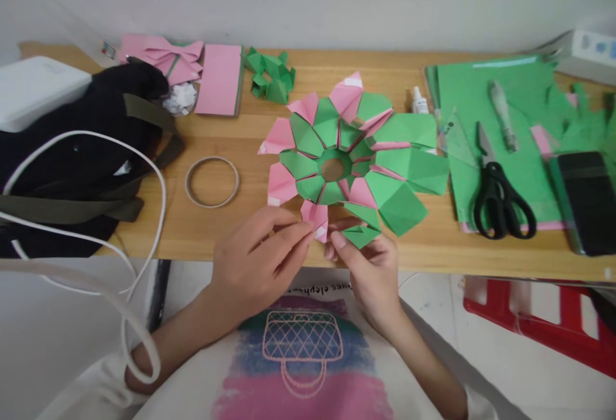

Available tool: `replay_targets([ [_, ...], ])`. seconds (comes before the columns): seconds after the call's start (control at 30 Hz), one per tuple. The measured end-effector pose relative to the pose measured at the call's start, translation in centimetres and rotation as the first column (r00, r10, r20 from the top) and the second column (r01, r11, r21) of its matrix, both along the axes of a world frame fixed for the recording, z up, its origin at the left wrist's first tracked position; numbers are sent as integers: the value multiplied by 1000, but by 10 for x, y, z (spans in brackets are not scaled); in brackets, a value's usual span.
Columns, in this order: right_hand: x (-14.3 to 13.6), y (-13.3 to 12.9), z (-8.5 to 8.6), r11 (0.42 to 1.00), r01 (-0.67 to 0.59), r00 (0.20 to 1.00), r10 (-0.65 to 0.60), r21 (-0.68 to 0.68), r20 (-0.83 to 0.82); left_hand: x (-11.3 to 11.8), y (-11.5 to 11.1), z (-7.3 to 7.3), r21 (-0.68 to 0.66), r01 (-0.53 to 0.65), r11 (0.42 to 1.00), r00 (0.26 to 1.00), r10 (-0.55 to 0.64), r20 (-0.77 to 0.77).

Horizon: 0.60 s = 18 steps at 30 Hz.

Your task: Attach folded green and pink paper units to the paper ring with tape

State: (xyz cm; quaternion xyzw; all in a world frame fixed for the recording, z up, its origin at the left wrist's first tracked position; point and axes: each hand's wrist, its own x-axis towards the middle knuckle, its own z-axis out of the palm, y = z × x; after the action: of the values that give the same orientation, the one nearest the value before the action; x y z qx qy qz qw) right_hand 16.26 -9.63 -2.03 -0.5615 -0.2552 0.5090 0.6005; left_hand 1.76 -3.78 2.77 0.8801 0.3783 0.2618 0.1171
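A ring of folded green and pink paper, an origami flower (332, 131), lies near the front edge of the wooden table. My left hand (264, 253) pinches a pink petal tip with a small white patch on the flower's near side. At the near right, my right hand (368, 260) holds a green folded flap of the same flower between thumb and fingers. Pink tips, some with white patches, stand around the left and top. Larger green flaps spread out on the right. Parts of the right fingers are hidden under the paper.
A tape roll (212, 181) lies left of the flower; scissors (500, 195), a phone (588, 202) and green sheets (462, 86) lie right. Behind are a glue bottle (419, 100), green folded paper (270, 75) and pink sheets (219, 80). A black bag (96, 118) and white cable (162, 189) occupy the left.
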Motion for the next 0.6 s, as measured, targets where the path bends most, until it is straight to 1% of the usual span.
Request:
replay_targets([
  [0.1, -2, 2, 2, 1000, -5, 1000, 5, -11, 21, 0, -3, -2, 10, 14, 1000, 998, -14, -67],
  [0.27, -5, 3, 0, 1000, 6, 993, -9, 26, 117, 0, -5, -7, 91, 26, 996, 999, -23, -41],
  [0.37, -7, 2, -2, 998, -1, 987, -8, 57, 159, 0, -6, -7, 97, 17, 995, 999, -12, -49],
  [0.53, -11, 2, -4, 995, 5, 993, -16, 99, 118, -1, -7, -8, 106, -5, 994, 999, 9, -43],
  [0.6, -12, 2, -5, 994, -1, 991, -13, 107, 132, -1, -7, -8, 96, -8, 995, 999, 12, -36],
])
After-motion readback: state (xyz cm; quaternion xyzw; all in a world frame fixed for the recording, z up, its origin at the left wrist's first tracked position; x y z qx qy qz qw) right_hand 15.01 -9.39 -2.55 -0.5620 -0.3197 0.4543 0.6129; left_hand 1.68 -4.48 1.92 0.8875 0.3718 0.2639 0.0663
